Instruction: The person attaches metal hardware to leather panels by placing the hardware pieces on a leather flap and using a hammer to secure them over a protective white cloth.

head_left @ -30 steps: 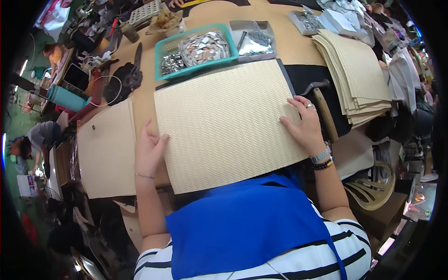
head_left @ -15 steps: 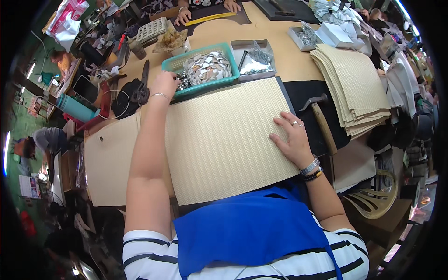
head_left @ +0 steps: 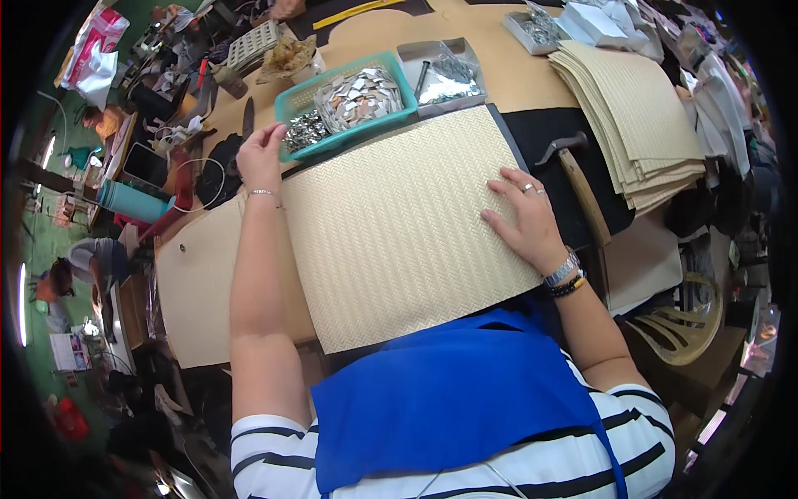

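Observation:
A cream sheet with a woven herringbone texture (head_left: 391, 233) lies before me over a dark board. My right hand (head_left: 528, 220) rests on its right side, fingers spread flat. Just left of a teal plastic basket (head_left: 349, 140), my left hand (head_left: 261, 160) is raised, thumb and fingertips pinched together. Whatever is in the pinch is too small to make out. Small shiny metal pieces (head_left: 304, 133) fill the basket's left part. Beside them sits a clear container of white and brown chips (head_left: 359, 100).
Right of the sheet lies a wooden-handled hammer (head_left: 584, 195); beyond it is a stack of cream woven sheets (head_left: 636, 125). A box of metal parts (head_left: 445, 79) stands right of the basket. Another cream panel (head_left: 199, 291) with a small dark round piece (head_left: 183, 248) lies at left.
My left hand has drawn back leftward out of the basket with its fingers pinched. My right hand stays on the sheet. The whole view has shifted slightly.

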### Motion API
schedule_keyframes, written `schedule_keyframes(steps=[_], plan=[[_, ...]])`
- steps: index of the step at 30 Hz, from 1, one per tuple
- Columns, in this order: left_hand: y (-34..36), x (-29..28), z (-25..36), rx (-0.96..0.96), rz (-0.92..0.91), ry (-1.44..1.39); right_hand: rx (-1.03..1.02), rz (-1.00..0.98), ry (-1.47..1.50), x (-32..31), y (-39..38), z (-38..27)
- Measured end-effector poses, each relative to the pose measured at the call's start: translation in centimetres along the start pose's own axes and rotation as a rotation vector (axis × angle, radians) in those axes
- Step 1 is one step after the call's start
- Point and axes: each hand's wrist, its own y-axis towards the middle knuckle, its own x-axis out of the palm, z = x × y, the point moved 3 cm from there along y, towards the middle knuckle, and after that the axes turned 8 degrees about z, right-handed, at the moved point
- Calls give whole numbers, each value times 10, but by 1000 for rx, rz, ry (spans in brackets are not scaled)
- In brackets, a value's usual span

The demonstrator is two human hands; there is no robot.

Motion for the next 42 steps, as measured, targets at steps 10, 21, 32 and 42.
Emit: schedule_keyframes(steps=[10,21,32,42], plan=[[-176,43,99,-612,-463,-761,-114,73,531,-4,11,-70],[-245,21,121,-734,-503,-915,-45,5,835,32,11,-83],[-218,26,112,-620,-488,-863,-194,41,741,37,33,-83],[-120,62,86,34,-359,-186,139,-59,860,111,124,-52]])
